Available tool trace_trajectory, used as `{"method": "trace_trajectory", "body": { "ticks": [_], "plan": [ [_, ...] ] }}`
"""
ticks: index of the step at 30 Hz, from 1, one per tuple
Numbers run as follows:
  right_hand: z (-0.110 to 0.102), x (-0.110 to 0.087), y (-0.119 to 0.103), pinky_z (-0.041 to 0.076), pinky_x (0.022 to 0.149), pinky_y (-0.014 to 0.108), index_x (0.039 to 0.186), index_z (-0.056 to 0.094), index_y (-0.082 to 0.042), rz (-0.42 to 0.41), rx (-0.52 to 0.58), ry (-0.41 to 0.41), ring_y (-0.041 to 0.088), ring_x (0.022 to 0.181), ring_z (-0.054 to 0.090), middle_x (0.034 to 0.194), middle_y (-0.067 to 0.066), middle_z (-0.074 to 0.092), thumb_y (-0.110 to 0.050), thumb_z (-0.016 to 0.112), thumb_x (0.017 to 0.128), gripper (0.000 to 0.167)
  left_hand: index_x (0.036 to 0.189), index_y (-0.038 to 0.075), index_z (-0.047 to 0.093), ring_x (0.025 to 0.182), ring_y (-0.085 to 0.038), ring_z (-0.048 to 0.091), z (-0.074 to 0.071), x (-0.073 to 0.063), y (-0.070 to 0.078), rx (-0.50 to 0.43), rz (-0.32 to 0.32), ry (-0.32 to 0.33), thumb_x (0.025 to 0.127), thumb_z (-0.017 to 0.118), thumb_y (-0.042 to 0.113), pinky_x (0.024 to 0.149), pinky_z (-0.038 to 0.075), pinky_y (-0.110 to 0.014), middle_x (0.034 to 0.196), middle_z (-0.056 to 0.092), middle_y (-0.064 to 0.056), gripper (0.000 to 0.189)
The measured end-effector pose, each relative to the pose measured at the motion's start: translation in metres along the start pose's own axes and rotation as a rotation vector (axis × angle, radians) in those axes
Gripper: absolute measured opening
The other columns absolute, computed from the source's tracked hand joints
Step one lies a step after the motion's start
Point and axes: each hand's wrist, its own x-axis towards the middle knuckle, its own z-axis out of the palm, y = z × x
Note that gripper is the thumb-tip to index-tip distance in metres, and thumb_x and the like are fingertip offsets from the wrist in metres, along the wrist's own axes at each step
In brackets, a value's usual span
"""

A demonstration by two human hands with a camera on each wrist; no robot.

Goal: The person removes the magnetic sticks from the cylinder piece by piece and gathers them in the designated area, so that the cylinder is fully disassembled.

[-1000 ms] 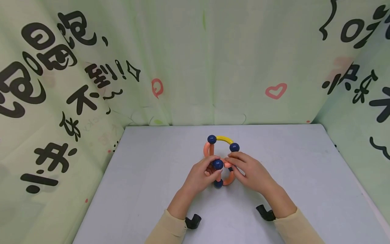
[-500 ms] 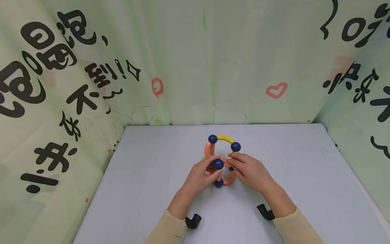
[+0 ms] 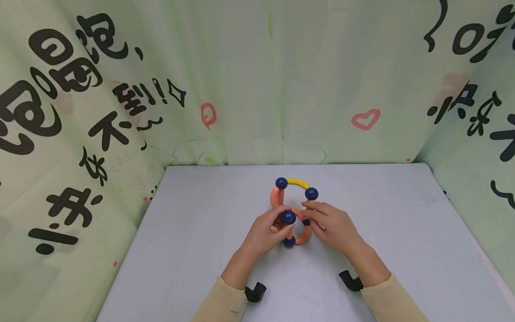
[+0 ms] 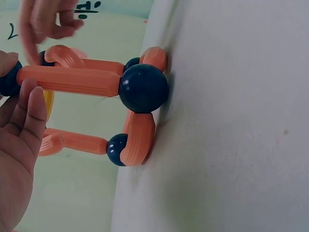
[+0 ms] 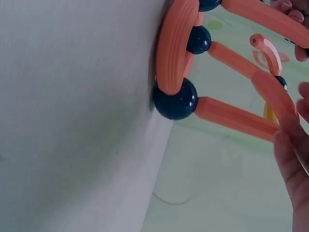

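Right grip (image 3: 334, 227) shifted slightly, partly hiding the ball-and-stick frame (image 3: 289, 218).

Soft, even light fills the head view, leaving faint shadows on the pale surface (image 3: 201, 232) and a slight glint on the nearest navy ball (image 3: 288, 218). Both wrist views are dimmer, with diffuse shadows; the left one blurs the right hand (image 4: 47, 21).
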Motion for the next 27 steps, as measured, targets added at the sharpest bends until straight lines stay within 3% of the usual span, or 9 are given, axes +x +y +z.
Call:
{"method": "trace_trajectory", "body": {
  "ticks": [2,4,7,9,12,19,27],
  "plan": [
    [-0.002,0.003,0.001,0.055,0.084,0.040,0.112,0.072,-0.007,0.135,0.059,0.077,0.027,0.105,0.064,0.123,0.010,0.066,-0.011,0.065,0.090,0.024,0.132,0.014,0.056,0.082,-0.009,0.057,0.000,0.000,0.001,-0.002,-0.009,-0.001,0.092,0.072,0.021,0.074,0.056,-0.023,0.105,0.064,-0.002,0.044],
    [-0.006,0.008,0.002,0.052,0.088,0.046,0.127,0.064,-0.009,0.311,0.158,0.097,0.031,0.110,0.060,0.132,0.013,0.060,-0.014,0.062,0.093,0.035,0.132,0.017,0.056,0.082,-0.009,0.057,0.000,0.000,0.001,-0.003,-0.017,-0.004,0.092,0.071,0.022,0.074,0.056,-0.023,0.105,0.064,-0.001,0.043],
    [-0.009,0.017,0.006,0.048,0.097,0.052,0.148,0.044,-0.021,0.544,0.305,-0.012,0.033,0.121,0.055,0.148,0.013,0.048,-0.027,0.061,0.098,0.054,0.132,0.019,0.056,0.083,-0.008,0.056,0.000,0.000,0.001,-0.009,-0.029,-0.013,0.093,0.071,0.024,0.075,0.055,-0.022,0.104,0.063,0.000,0.042],
    [-0.009,0.020,0.008,0.046,0.102,0.055,0.153,0.035,-0.026,0.617,0.378,-0.114,0.034,0.125,0.054,0.149,0.012,0.048,-0.036,0.059,0.099,0.059,0.132,0.019,0.056,0.082,-0.007,0.056,0.000,0.000,0.000,-0.011,-0.031,-0.019,0.093,0.070,0.024,0.075,0.055,-0.023,0.104,0.062,0.001,0.042],
    [-0.006,0.023,0.012,0.047,0.103,0.053,0.152,0.036,-0.027,0.673,0.447,-0.195,0.034,0.124,0.058,0.143,0.013,0.055,-0.043,0.056,0.099,0.059,0.132,0.019,0.056,0.082,-0.007,0.056,0.001,-0.001,-0.001,-0.012,-0.022,-0.017,0.093,0.071,0.022,0.075,0.055,-0.021,0.103,0.062,0.001,0.042],
    [0.001,0.024,0.015,0.052,0.097,0.052,0.146,0.046,-0.028,0.782,0.514,-0.234,0.033,0.119,0.061,0.129,0.013,0.064,-0.050,0.056,0.097,0.055,0.132,0.023,0.056,0.082,-0.006,0.056,0.002,0.000,0.000,-0.009,-0.029,-0.020,0.094,0.070,0.025,0.075,0.053,-0.017,0.102,0.063,0.001,0.041],
    [0.002,0.021,0.018,0.051,0.098,0.052,0.144,0.049,-0.028,0.772,0.541,-0.236,0.034,0.120,0.061,0.129,0.013,0.064,-0.050,0.058,0.097,0.053,0.130,0.029,0.058,0.080,-0.006,0.055,0.001,0.001,0.001,0.036,-0.085,-0.034,0.094,0.066,0.034,0.071,0.051,-0.017,0.097,0.064,0.005,0.038]
  ]
}}
